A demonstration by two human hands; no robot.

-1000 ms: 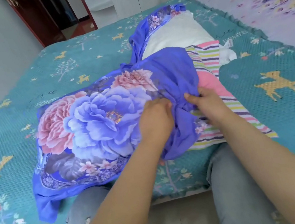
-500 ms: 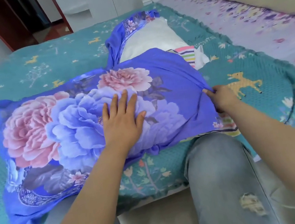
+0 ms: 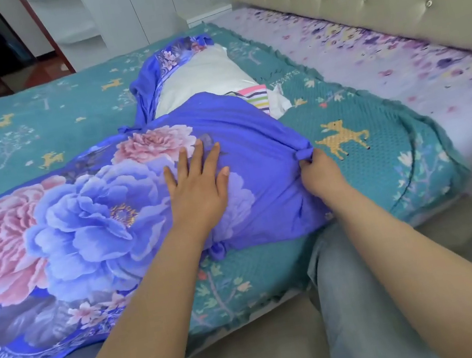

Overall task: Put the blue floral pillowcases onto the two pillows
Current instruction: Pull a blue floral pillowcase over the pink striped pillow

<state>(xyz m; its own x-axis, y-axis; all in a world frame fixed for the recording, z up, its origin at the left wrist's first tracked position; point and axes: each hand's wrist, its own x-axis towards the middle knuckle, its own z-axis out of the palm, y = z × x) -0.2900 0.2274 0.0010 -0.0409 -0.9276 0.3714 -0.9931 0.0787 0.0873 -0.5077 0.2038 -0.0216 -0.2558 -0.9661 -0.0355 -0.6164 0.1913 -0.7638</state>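
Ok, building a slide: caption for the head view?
Left hand flattens the near pillowcase while right hand pinches its corner.

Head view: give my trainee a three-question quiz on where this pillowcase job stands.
1. True or false: the left hand lies flat on the near pillowcase.
2. What does the right hand grip? A) the far pillow B) a bunched corner of the near pillowcase C) the bedspread
3. Fill in: the far pillow is mostly ____, its pillowcase bunched beside it.

Key: 1 true; 2 B; 3 bare.
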